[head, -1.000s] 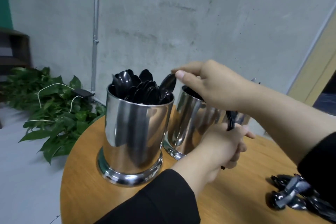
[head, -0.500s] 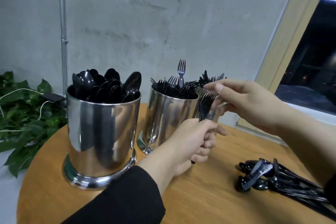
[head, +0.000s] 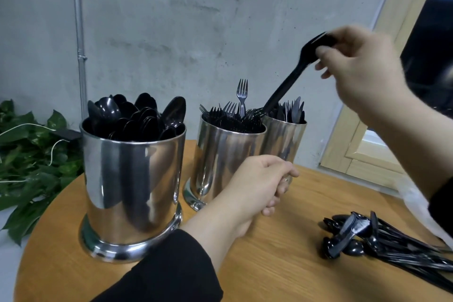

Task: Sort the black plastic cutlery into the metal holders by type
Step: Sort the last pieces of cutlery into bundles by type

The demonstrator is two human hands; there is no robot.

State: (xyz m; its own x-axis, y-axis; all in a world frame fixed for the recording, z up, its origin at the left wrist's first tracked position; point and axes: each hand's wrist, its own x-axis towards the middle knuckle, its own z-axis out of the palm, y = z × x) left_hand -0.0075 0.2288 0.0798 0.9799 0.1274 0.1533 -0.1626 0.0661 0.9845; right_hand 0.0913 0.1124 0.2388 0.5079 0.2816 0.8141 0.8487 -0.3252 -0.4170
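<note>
Three shiny metal holders stand on the round wooden table (head: 282, 272). The left holder (head: 132, 179) is packed with black spoons, the middle holder (head: 220, 154) with forks, and the right holder (head: 286, 137) with knives. My right hand (head: 362, 73) is raised above the right holder and pinches a black fork (head: 286, 86) by its tine end. The fork's handle slants down to the rim between the middle and right holders. My left hand (head: 257, 184) is a loose fist in front of the middle holder, with nothing visible in it. A pile of loose black cutlery (head: 392, 247) lies at the right.
A leafy green plant (head: 31, 162) with a white cable sits on the floor to the left. A metal pipe (head: 79, 44) runs up the concrete wall. A wooden window frame (head: 355, 154) and a clear plastic bag (head: 416, 203) are at the right.
My right hand dropped a spoon into the left holder, then took the fork from my left hand and raised it toward the holders. My view has shifted right.
</note>
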